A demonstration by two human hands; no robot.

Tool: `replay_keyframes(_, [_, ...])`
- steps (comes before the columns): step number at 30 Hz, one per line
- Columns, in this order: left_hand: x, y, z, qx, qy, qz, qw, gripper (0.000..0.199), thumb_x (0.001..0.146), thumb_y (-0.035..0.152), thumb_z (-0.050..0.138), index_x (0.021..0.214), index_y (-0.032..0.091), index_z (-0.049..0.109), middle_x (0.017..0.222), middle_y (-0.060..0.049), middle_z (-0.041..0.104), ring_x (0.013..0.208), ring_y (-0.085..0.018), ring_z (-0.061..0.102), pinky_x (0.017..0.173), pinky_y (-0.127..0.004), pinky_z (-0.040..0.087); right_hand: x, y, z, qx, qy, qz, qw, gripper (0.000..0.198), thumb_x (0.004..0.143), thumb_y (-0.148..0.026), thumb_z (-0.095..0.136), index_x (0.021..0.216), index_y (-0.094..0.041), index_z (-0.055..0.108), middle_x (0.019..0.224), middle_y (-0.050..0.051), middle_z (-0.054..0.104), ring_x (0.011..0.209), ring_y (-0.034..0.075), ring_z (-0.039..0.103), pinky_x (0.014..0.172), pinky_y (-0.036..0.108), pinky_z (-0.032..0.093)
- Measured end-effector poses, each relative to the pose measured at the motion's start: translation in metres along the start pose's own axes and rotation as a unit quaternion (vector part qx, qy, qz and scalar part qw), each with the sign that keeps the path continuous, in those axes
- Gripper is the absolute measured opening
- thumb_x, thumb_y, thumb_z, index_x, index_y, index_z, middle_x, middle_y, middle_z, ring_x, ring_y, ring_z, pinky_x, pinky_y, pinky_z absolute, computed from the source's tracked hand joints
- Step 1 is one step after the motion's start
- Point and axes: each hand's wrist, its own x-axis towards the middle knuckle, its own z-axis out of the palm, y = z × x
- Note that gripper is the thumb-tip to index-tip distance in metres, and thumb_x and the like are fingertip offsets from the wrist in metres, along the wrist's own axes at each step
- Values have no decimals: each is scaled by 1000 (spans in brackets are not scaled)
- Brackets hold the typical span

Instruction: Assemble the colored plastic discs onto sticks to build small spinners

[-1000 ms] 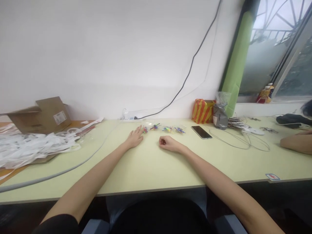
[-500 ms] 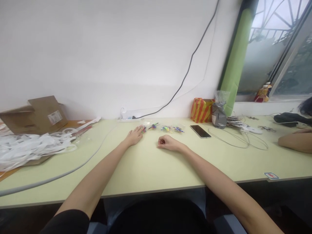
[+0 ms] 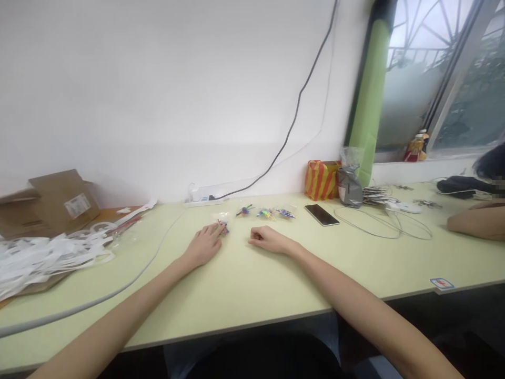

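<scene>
Plainly, the two hands are apart on the pale green table [image 3: 252, 295]. Nearer, the left hand [image 3: 204, 243] lies palm down with its fingers stretched out, the tips on a small clear packet [image 3: 223, 228] of colourful bits. The right hand [image 3: 268, 239] rests just across from it, curled in a loose fist; whether anything is inside, I can't tell. A little farther back, three similar packets [image 3: 266, 214] sit in a row, with a phone [image 3: 322, 215] to their right. Beyond them, a power strip [image 3: 200, 200] and a red-and-yellow striped bag [image 3: 321, 180] stand near the white wall [image 3: 177, 95].
</scene>
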Motion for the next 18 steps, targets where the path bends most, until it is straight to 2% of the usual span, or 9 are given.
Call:
replay_keyframes(2, [-19,14,-9,0,16,23,1000,59,93,34,38,151,24,43,147,-11,47,135,-35,41,110,-50,38,-1,-5,2,-20,12,7,1000,15,95,-32,59,90,-18,59,77,-1,59,68,13,49,63,24,35])
replay_keyframes(4, [-33,32,-17,-25,17,57,998,59,94,37,41,152,27,42,142,-11,50,131,-34,44,109,-50,40,-1,-9,4,-40,27,24,999,18,97,-36,59,96,-18,61,78,1,60,70,14,51,64,25,34])
replay_keyframes(6, [-40,54,-21,-79,15,98,992,64,95,37,43,157,28,31,144,-10,49,132,-31,44,113,-47,38,0,-9,5,-58,43,36,997,25,97,-40,58,92,-17,63,79,2,62,71,15,52,64,25,34])
replay_keyframes(9, [-41,87,-23,-168,1,136,976,73,97,35,43,162,27,9,155,-9,39,139,-28,39,118,-46,34,2,2,0,-57,46,48,996,32,93,-45,63,82,-16,62,78,3,62,68,14,51,62,25,34])
replay_keyframes(12, [-33,110,-26,-230,-11,160,960,77,97,29,43,162,28,1,161,-7,31,146,-26,33,121,-46,32,2,22,-12,-10,30,48,998,24,89,-37,69,81,-15,62,77,2,63,69,15,54,62,25,37])
replay_keyframes(15, [-20,115,-32,-250,9,206,946,74,96,23,42,162,29,8,159,-6,36,144,-24,38,120,-45,35,0,42,-25,25,29,45,998,10,89,-24,65,86,-15,65,83,5,66,76,17,59,69,26,43])
replay_keyframes(18, [-4,105,-33,-194,52,224,954,68,95,20,41,159,29,22,158,-5,39,145,-25,37,121,-46,32,-2,50,-30,-38,81,61,994,10,91,-25,63,95,-16,67,94,8,69,88,20,61,79,29,44])
